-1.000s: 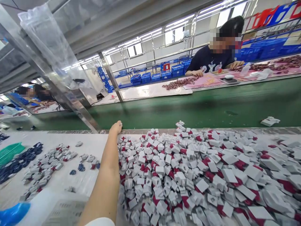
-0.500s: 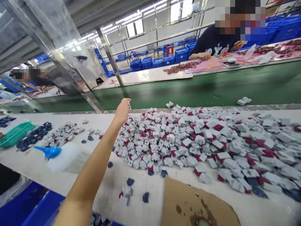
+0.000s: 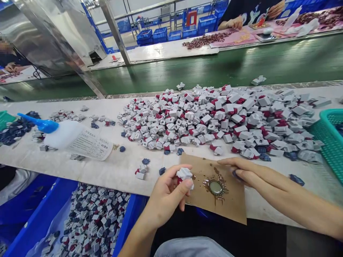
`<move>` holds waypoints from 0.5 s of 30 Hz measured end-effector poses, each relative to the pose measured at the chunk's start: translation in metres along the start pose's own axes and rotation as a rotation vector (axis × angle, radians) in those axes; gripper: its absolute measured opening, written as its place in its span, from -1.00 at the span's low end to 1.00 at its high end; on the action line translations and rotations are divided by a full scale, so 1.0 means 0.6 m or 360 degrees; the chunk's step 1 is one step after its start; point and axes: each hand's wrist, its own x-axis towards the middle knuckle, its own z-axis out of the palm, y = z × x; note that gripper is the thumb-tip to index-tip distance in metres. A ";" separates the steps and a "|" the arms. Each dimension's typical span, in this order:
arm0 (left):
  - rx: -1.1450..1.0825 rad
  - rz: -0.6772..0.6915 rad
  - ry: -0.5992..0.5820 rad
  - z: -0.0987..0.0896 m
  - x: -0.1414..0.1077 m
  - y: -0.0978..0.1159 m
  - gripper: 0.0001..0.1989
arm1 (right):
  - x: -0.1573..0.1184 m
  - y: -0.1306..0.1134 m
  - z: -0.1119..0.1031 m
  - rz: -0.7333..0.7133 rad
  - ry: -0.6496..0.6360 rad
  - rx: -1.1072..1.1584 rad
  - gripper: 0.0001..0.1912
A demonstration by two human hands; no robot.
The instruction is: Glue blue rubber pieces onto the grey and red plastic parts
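A white-and-red plastic piece [image 3: 184,175] sits pinched between thumb and fingers of our left grip [image 3: 167,194], at the edge of a brown card [image 3: 230,203]. Our right grip [image 3: 249,175] lies with fingers together on the card; whether they pinch anything, we cannot tell. Amber liquid [image 3: 206,184] around a metal disc [image 3: 215,187] could smear the piece if it dips. Earlier our left grip reached past the heap of parts [image 3: 203,117] on the bench [image 3: 115,171]; now both are at the card.

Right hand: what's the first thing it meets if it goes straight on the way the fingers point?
Probably the small dark blue part by the top left corner of the brown cardboard sheet, with the right hand already over that sheet. Depth is unclear. The white part in the left hand looks just below the line.
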 end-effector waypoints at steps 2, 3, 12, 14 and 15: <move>-0.0069 -0.0015 -0.0006 -0.004 0.000 -0.014 -0.51 | 0.000 0.001 -0.007 -0.0104 -0.0091 -0.0026 -0.58; -0.0092 -0.0023 -0.0025 -0.005 0.001 -0.019 -0.51 | 0.000 0.000 -0.009 -0.0152 -0.0140 -0.0019 -0.61; -0.0321 -0.0107 -0.0078 0.010 -0.006 -0.027 -0.48 | -0.019 -0.018 0.008 0.0720 -0.0525 0.1009 -0.66; -0.0378 -0.0147 -0.0120 0.014 -0.009 -0.027 -0.49 | -0.023 -0.024 0.013 0.0859 -0.0455 0.1111 -0.60; -0.0411 -0.0161 -0.0139 0.014 -0.011 -0.026 -0.50 | -0.023 -0.026 0.015 0.0861 -0.0441 0.1104 -0.58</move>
